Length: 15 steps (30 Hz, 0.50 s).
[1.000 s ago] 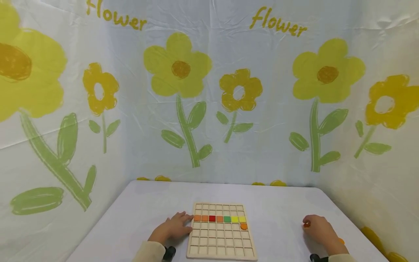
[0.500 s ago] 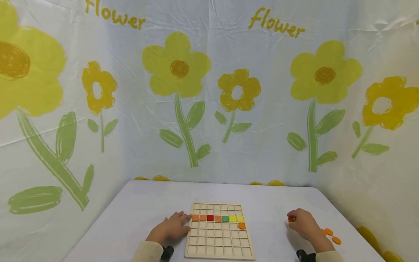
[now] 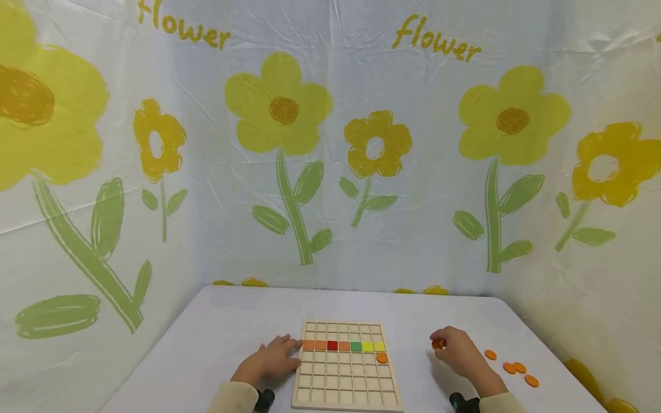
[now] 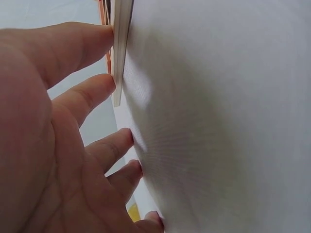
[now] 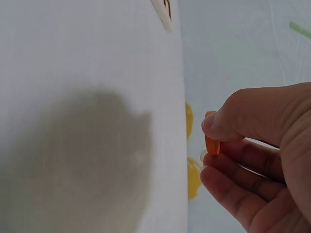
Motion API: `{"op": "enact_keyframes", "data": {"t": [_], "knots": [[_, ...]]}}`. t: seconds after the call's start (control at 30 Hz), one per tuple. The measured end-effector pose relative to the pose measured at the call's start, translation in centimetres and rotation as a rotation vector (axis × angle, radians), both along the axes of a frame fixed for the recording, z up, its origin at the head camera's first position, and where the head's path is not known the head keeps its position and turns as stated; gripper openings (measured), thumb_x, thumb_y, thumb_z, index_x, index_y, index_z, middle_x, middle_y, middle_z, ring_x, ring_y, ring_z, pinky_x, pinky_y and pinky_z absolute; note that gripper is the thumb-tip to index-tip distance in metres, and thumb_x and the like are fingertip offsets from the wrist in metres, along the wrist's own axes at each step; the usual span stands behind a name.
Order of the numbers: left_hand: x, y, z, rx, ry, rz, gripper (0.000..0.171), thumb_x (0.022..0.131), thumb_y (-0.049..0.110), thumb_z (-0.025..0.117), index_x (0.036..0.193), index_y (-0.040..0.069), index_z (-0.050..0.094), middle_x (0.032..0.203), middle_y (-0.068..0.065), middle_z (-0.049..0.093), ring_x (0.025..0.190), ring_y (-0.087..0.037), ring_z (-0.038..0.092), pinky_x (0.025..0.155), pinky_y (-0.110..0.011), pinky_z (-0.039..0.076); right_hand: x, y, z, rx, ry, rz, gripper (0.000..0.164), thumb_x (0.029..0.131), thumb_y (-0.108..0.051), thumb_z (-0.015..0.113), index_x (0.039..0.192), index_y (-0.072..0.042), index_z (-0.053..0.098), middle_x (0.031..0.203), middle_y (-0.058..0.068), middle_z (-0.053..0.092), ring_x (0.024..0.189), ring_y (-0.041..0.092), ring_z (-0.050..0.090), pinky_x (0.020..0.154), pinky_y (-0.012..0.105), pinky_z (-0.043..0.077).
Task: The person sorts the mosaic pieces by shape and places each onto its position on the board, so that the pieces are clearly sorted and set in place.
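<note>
A light wooden grid board (image 3: 346,382) lies on the white table, with one row filled by orange, red, green and yellow square tiles (image 3: 343,346). An orange disc (image 3: 381,358) sits below that row near the board's right edge. My left hand (image 3: 271,359) has its fingers spread, thumb and a fingertip right at the board's left side; the left wrist view shows these fingertips against the board's edge (image 4: 120,53). Right of the board, my right hand (image 3: 457,351) pinches a small orange disc (image 5: 212,133) between thumb and fingers, raised over the table.
Several loose orange discs (image 3: 509,367) lie on the table (image 3: 248,312) to the right of my right hand. A cloth wall (image 3: 361,252) printed with flowers stands behind the table and along both sides.
My right hand has moved left toward the board with the orange disc in its fingers, uncovering loose discs behind it. The left hand stays at the board's edge.
</note>
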<state>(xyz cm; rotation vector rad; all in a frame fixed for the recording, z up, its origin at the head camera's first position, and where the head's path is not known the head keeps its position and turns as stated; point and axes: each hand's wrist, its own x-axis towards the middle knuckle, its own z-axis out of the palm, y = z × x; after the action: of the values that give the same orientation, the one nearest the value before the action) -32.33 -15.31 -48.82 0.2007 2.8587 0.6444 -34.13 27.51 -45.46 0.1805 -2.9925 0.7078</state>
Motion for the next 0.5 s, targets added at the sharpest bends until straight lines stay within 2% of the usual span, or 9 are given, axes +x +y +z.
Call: {"op": "enact_keyframes", "data": {"t": [0.23,0.5], "knots": [[0.3,0.1,-0.1,0.001,0.001,-0.010,0.051,0.091,0.038,0.061,0.137,0.016,0.055,0.148,-0.018,0.043,0.141,-0.045,0.031,0.110,-0.073,0.017,0.5,-1.8,-0.2,-0.012,0.031,0.029,0.021,0.079,0.000,0.073,0.100,-0.004,0.072,0.090,0.003,0.064,0.081,0.017,0.058,0.075,0.039,0.056],[-0.3,-0.1,-0.4,-0.002,0.010,-0.008,0.051,0.092,0.039,0.060,0.138,0.018,0.054,0.149,-0.018,0.041,0.142,-0.045,0.030,0.110,-0.073,0.017,0.5,-4.0,0.2,-0.020,0.065,0.070,0.020,0.079,-0.002,0.074,0.099,-0.005,0.073,0.088,0.001,0.064,0.080,0.015,0.058,0.072,0.036,0.056]]}}
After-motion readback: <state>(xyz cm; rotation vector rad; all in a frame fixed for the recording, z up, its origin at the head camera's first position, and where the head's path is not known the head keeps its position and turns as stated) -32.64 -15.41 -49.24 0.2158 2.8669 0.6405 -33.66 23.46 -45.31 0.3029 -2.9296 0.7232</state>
